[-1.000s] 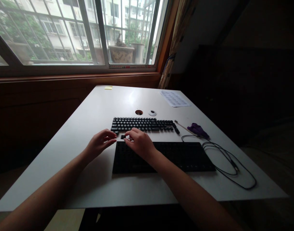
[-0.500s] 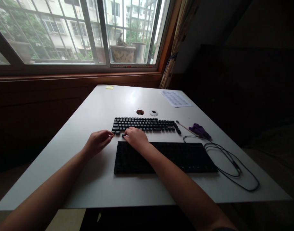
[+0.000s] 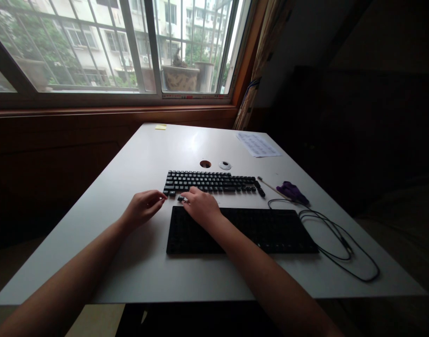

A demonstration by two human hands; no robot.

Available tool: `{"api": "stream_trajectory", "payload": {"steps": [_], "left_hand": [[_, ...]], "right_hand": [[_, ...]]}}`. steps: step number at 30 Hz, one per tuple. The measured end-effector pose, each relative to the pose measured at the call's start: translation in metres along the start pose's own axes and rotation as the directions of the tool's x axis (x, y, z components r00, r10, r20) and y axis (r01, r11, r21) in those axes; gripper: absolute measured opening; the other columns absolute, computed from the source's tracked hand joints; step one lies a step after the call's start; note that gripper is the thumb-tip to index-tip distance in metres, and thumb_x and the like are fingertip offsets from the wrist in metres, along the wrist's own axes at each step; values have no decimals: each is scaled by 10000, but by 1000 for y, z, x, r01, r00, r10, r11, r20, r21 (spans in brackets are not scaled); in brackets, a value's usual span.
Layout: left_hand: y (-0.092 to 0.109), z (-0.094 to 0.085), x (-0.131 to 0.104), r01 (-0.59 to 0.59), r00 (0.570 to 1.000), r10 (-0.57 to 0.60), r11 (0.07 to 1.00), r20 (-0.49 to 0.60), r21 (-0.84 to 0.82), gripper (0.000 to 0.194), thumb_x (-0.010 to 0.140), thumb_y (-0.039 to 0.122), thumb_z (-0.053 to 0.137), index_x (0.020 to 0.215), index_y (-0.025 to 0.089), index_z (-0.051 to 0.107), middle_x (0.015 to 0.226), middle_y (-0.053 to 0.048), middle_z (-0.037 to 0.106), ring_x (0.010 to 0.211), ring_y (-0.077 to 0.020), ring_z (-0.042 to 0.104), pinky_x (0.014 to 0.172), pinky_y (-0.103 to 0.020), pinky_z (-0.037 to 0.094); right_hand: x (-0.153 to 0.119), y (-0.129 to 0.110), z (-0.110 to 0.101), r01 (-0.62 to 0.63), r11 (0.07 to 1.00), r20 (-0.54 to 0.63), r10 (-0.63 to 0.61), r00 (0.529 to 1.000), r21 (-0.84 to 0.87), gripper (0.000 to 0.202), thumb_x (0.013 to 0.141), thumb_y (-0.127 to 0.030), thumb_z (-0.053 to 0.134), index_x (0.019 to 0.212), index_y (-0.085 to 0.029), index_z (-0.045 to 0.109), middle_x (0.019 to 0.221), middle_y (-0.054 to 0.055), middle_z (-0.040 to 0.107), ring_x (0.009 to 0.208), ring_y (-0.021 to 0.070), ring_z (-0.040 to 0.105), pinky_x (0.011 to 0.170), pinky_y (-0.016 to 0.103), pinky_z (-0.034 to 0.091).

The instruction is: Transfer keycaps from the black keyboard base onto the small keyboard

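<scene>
Rows of loose black keycaps (image 3: 200, 179) lie on the white table, laid out like a keyboard. Nearer to me is a black keyboard base (image 3: 270, 229), partly under my right forearm. My left hand (image 3: 146, 205) is at the left end of the front row, fingertips pinched together beside the corner keycap (image 3: 165, 193); whether anything is between them is hidden. Just in front of that row, my right hand (image 3: 203, 205) is closed with a single keycap (image 3: 180, 198) at its thumb and fingertips. Its other fingers cover part of the front row.
A black cable (image 3: 340, 243) loops to the right of the base. Behind it lie a purple cloth (image 3: 290, 191) and a thin stick-like brush (image 3: 270, 186). Farther back are a round cable hole (image 3: 205, 164), its white cover (image 3: 225, 165), a printed sheet (image 3: 258, 144) and yellow sticky notes (image 3: 161, 127).
The keycap at my right fingertips has tilted, showing a lighter, greenish side. My right hand has shifted very slightly to the right; my left hand stays in place.
</scene>
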State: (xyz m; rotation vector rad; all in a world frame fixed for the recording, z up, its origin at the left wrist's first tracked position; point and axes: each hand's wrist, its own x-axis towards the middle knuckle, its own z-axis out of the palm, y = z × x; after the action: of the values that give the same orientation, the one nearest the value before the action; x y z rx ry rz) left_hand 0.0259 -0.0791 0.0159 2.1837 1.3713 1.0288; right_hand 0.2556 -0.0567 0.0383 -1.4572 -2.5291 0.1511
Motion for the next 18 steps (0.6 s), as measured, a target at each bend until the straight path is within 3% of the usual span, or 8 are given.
{"api": "stream_trajectory", "payload": {"steps": [11, 18], "left_hand": [[2, 1, 1, -27, 998, 24, 999, 59, 38, 194, 883, 286, 556, 917, 164, 702, 737, -20, 648, 543, -93, 488, 546, -195, 392], [1, 1, 1, -16, 998, 14, 1000, 64, 26, 173, 863, 273, 582, 906, 164, 708, 735, -16, 644, 544, -93, 484, 548, -196, 383]], "right_hand": [[-5, 0, 2, 36, 999, 53, -36, 998, -15, 279, 947, -373, 468, 1072, -323, 713, 1056, 28, 628, 854, 184, 646, 718, 288, 477], [-7, 1, 3, 32, 999, -11, -32, 999, 3, 334, 969, -402, 419, 1219, -353, 636, 1093, 26, 615, 842, 186, 648, 709, 300, 481]]}}
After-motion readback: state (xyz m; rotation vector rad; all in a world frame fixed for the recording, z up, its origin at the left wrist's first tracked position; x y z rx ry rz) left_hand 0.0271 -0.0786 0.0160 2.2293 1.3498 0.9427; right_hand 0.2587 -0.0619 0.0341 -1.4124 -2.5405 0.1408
